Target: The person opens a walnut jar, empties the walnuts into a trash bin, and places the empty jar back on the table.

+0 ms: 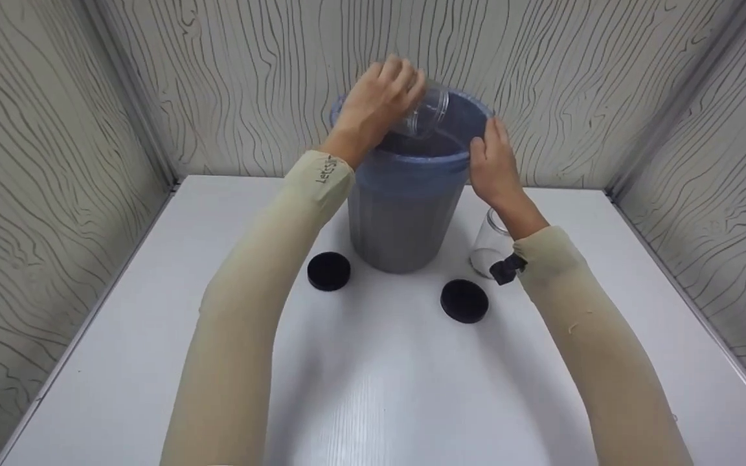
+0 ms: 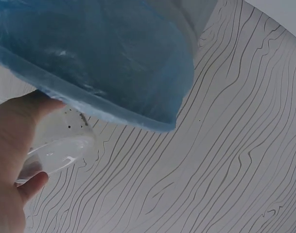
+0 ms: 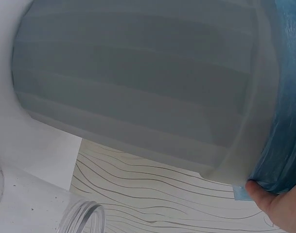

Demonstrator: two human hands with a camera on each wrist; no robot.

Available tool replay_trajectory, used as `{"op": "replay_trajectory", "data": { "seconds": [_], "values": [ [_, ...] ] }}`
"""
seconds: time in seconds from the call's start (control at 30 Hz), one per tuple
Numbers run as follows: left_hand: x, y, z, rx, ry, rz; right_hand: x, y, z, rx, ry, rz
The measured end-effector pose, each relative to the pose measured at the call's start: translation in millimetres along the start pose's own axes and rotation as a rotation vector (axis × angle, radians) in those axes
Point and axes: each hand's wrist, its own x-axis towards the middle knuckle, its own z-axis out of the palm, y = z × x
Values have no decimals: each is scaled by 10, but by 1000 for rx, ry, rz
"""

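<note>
My left hand (image 1: 379,97) grips a clear plastic jar (image 1: 430,116) tilted over the mouth of a grey trash can (image 1: 399,233). Small dark specks cling inside that jar (image 2: 65,128) in the left wrist view. A blue bag (image 1: 412,178) lines the can and folds over its rim. At the can's right side, my right hand (image 1: 496,165) holds the rim through the bag; its thumb (image 3: 259,191) lies against the outside in the right wrist view. Below that wrist stands a second clear jar (image 1: 486,249), uncapped and partly hidden by the arm.
Two black round lids lie on the white table (image 1: 360,388): one lid (image 1: 329,271) left of the can's base, the other lid (image 1: 464,301) to its front right. Wood-patterned panels (image 1: 250,84) enclose the back and both sides.
</note>
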Motion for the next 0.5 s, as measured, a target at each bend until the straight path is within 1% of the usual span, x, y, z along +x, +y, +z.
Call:
{"op": "replay_trajectory", "data": {
  "seconds": [0.13, 0.33, 0.5],
  "values": [
    [87, 59, 4, -5, -11, -4, 6, -14, -10, 1, 9, 6],
    [187, 94, 22, 1, -45, -41, 20, -26, -5, -7, 3, 16],
    [223, 84, 44, 57, -112, -92, 18, -13, -5, -6, -8, 19]
  ]
}}
